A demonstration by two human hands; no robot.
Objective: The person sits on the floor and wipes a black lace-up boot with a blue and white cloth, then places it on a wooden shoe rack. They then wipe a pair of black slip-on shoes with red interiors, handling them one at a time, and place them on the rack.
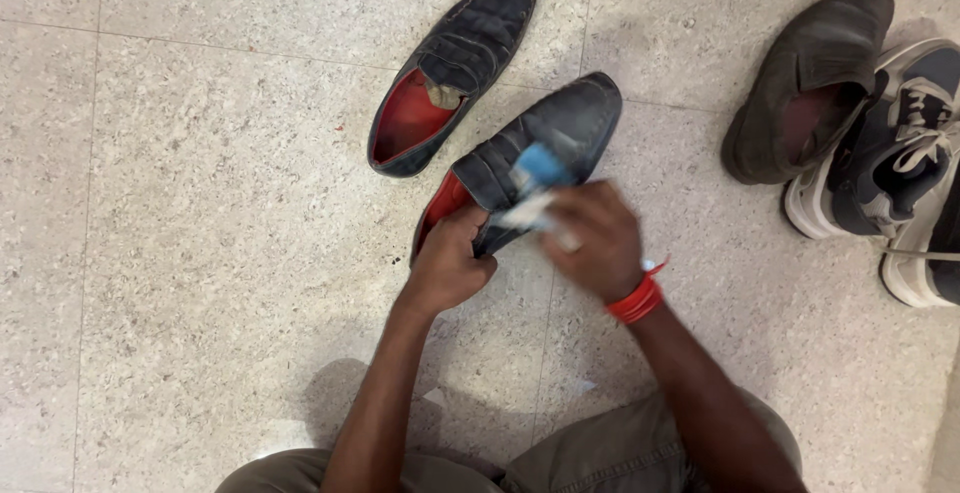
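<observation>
1. A dark loafer with a red lining (545, 138) is held off the floor (200, 253) and is being wiped with a blue and white cloth (532, 188); the work is judged to be under way, not finished.
2. The upper of the held loafer shows a faint sheen near the toe, while dullness is seen nearer the heel; how much of it has been wiped cannot be told, as the cloth is blurred.
3. A matching loafer (455, 68) lies on the floor just beyond the left hand, with something crumpled tucked inside it; it looks dusty and scuffed and is judged to be untreated.
4. A dark brown shoe (805, 83) and some sneakers (900, 163) are seen well apart to the far side of the right hand; whether they belong to the work cannot be told.
5. The grip of the left hand (448, 263) is closed narrowly on the heel end of the held loafer, with the fingers curled around its rim at the red lining.
6. The grip of the right hand (590, 238) is closed on the cloth, which is bunched under the fingers and pressed against the side of the loafer's upper.
7. A red band (638, 301) is worn at the right wrist.
</observation>
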